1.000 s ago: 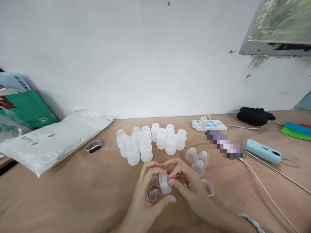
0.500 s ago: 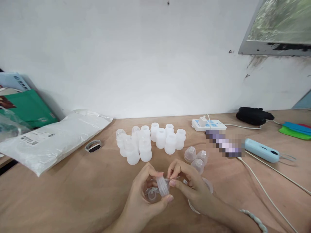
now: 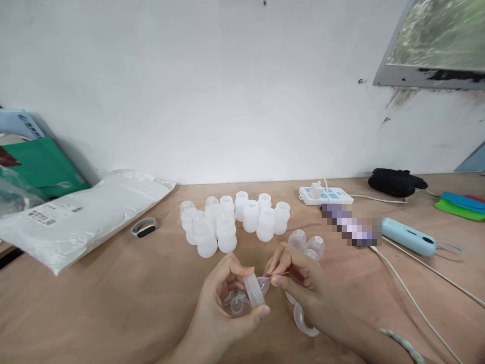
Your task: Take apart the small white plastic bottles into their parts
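Note:
My left hand (image 3: 217,308) is closed around a translucent screw ring (image 3: 253,290), thumb below and fingers above. A clear baby bottle nipple (image 3: 264,284) sticks out of the ring's right side. My right hand (image 3: 305,285) pinches the nipple's thin tip between thumb and fingers, and the nipple looks stretched. More clear nipples (image 3: 237,304) lie on the table behind my left fingers, partly hidden. Another translucent ring (image 3: 304,323) lies beneath my right hand, partly covered. Just beyond that hand are several clear dome caps (image 3: 297,239).
Several white bottles (image 3: 250,216) stand at the table's middle, some capped with clear domes (image 3: 199,222). On the left are a white plastic mailer (image 3: 94,217) and a fitness band (image 3: 145,229). A power strip (image 3: 341,196), a light blue device (image 3: 407,236) and cables are on the right.
My right hand has drawn slightly right and away from the ring, pulling the nipple longer. The ring under my right hand shows more now. My left hand has barely moved.

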Tool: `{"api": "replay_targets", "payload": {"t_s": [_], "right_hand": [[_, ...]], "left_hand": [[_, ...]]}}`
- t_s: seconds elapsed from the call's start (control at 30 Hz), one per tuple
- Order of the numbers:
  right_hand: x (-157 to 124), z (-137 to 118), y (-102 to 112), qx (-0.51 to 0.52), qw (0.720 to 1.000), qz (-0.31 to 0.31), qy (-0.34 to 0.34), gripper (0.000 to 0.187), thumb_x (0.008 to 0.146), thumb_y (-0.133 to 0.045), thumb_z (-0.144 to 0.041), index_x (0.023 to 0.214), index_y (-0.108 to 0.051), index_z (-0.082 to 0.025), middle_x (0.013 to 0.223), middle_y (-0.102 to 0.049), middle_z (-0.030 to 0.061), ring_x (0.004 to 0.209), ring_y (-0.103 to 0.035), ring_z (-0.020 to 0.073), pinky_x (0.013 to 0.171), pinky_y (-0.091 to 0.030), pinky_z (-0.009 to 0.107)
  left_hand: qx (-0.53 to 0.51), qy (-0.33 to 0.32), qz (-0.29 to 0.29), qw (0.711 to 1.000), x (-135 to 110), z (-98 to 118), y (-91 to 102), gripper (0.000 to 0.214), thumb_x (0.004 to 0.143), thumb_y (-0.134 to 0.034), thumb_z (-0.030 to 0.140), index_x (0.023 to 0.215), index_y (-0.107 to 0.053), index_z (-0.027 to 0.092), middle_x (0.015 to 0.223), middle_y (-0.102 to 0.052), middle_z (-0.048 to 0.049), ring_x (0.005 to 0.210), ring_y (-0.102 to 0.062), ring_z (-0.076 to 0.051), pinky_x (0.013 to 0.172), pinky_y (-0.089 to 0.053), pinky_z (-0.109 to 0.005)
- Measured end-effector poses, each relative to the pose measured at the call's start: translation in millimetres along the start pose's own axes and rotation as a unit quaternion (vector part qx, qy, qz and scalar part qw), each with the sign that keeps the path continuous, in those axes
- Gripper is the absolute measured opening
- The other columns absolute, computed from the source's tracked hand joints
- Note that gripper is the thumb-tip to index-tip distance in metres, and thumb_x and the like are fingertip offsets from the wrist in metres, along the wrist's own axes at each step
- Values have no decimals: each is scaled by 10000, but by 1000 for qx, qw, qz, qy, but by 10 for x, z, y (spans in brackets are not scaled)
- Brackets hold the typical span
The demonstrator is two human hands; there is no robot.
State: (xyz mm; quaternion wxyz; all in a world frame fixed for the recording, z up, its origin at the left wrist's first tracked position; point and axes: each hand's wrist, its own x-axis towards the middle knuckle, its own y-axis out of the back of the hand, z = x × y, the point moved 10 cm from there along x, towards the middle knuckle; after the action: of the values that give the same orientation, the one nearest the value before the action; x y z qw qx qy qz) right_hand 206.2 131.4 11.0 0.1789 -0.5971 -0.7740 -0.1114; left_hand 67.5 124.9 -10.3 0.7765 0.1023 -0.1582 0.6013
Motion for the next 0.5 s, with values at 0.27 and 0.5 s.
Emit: {"api": "replay_targets", "payload": {"t_s": [0.27,0.5], "right_hand": [[2,-24,31,-14,1000,14,20,208,893,-679,-350,753,-609,-213,801,-622,23,718,-589,155,631,-481,279],[-8,52,-130,-111,989,-95,14,237,918,-643,-369,1123,-616,-253,1020,-632,50,957,-611,201,850,-515,348]], "left_hand": [[-10,16,15,1000,-1,-90,67,319,704,-829,258,958,-637,229,785,-535,21,667,-579,-132,586,-486,-222],[-50,113,-32,992,58,-152,-56,351,719,-829,325,945,-589,204,847,-686,-30,708,-617,-151,607,-497,-235]]}}
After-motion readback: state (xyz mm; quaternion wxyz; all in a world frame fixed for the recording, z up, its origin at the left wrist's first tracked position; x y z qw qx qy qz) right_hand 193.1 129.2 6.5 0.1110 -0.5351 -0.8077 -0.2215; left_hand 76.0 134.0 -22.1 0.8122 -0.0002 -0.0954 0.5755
